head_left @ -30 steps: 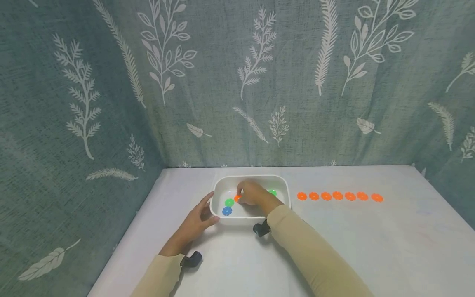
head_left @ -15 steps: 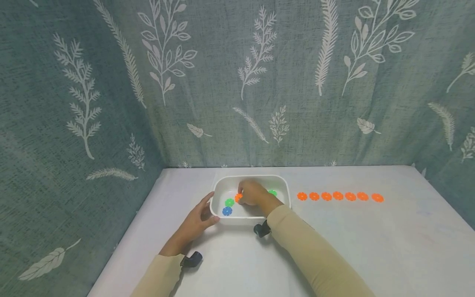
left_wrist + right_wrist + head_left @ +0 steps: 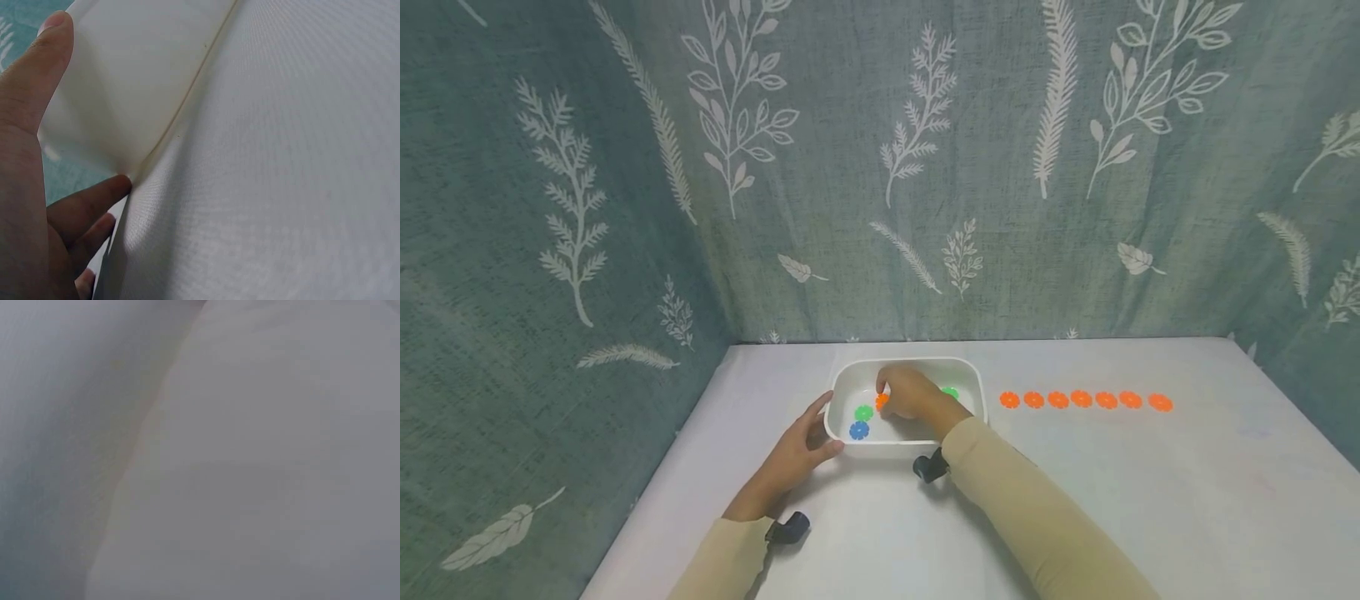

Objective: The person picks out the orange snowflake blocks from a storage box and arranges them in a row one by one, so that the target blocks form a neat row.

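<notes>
A white plastic tray stands on the table. My left hand holds its near left corner, thumb on the front wall and fingers along the left side; in the left wrist view my left hand has a fingertip at the tray's base. Inside the tray, my right hand is curled downward and pinches an orange flower-shaped disc, its fingertips partly hidden. Left of it lie a green disc and a blue disc. Another green disc shows behind the right wrist.
Several orange flower-shaped discs lie in a row on the white table, right of the tray. A leaf-patterned curtain hangs behind and along the left side. The right wrist view shows only blurred pale surfaces.
Both hands and the tray stay nearly still. The orange disc at the right fingertips shifts slightly. The head view tips up a little.
</notes>
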